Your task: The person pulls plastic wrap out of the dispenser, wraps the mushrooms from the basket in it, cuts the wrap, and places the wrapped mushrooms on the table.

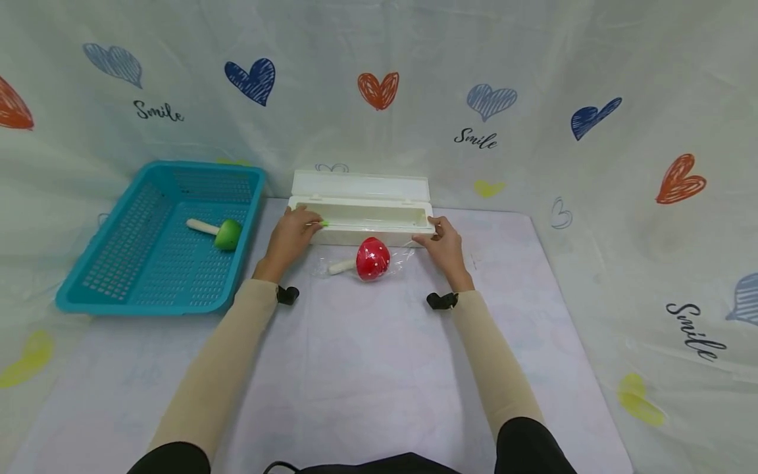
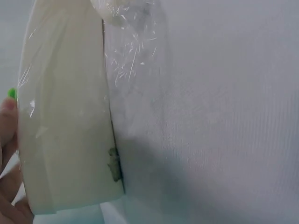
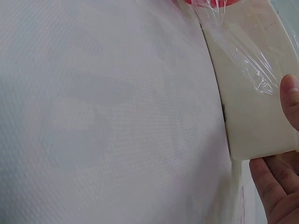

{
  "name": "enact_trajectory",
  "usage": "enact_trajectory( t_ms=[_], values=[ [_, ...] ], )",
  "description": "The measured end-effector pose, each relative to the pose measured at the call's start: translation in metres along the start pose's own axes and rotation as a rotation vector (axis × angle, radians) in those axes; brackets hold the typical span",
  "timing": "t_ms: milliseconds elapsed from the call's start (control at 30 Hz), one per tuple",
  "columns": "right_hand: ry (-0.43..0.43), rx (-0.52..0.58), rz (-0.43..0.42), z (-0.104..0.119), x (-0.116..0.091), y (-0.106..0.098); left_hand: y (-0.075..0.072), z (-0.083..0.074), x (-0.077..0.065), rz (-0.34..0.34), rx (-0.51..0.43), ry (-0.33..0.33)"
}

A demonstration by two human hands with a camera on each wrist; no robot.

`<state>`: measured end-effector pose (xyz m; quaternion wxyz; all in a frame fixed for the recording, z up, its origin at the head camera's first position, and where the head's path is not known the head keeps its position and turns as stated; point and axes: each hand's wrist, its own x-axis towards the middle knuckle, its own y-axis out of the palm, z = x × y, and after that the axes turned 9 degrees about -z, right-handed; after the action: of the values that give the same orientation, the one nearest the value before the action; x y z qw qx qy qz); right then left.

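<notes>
A long white cling film dispenser (image 1: 367, 236) stands at the back of the table with its lid (image 1: 361, 186) raised. Clear film (image 2: 133, 60) hangs over its front onto the table. My left hand (image 1: 291, 236) grips the left end, fingertips beside a small green slider (image 1: 324, 224) on the front rim. My right hand (image 1: 445, 247) holds the right end, thumb on the front face and fingers round the side. Between the hands, a red mushroom toy (image 1: 373, 259) with white dots and a pale stem lies in front of the dispenser, amid the film.
A blue plastic basket (image 1: 160, 309) stands at the left and holds a green mushroom toy (image 1: 227, 235). A white cloth (image 1: 379, 368) covers the table. Behind and at the sides hangs a pale curtain (image 1: 320, 131) printed with hearts.
</notes>
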<state>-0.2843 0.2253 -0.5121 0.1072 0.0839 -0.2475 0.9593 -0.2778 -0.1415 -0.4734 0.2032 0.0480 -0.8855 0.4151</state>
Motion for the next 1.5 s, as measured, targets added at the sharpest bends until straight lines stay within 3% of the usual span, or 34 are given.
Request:
enact_trajectory(
  t_ms=[100, 333, 467, 767, 1000, 1100, 1233, 1400, 1500],
  values=[
    [-0.004, 0.001, 0.004, 0.000, 0.000, 0.001, 0.000, 0.000, -0.003, -0.059, -0.009, -0.008],
    [0.001, -0.009, 0.005, 0.001, 0.000, 0.000, -0.003, 0.005, -0.017, -0.220, -0.123, -0.177],
    [-0.013, 0.006, -0.004, 0.000, 0.000, 0.000, -0.005, 0.005, -0.020, -0.275, -0.161, -0.223],
    [0.004, -0.004, 0.000, 0.004, -0.001, 0.003, -0.007, 0.008, -0.023, -0.309, -0.158, -0.302],
    [0.003, -0.036, 0.002, 0.004, 0.001, -0.001, -0.007, 0.007, -0.018, -0.306, -0.139, -0.450],
    [-0.006, -0.051, -0.006, 0.004, 0.001, -0.001, -0.005, 0.006, -0.018, -0.296, -0.176, -0.456],
    [-0.016, -0.043, 0.023, 0.006, -0.001, -0.001, -0.001, 0.000, -0.026, -0.331, -0.234, -0.437],
    [-0.050, -0.111, 0.035, 0.009, -0.013, 0.002, 0.009, -0.030, -0.045, -0.408, -0.228, -0.293],
    [-0.117, -0.179, -0.017, 0.012, -0.023, 0.005, 0.017, -0.050, -0.057, -0.411, -0.232, -0.206]
  ],
)
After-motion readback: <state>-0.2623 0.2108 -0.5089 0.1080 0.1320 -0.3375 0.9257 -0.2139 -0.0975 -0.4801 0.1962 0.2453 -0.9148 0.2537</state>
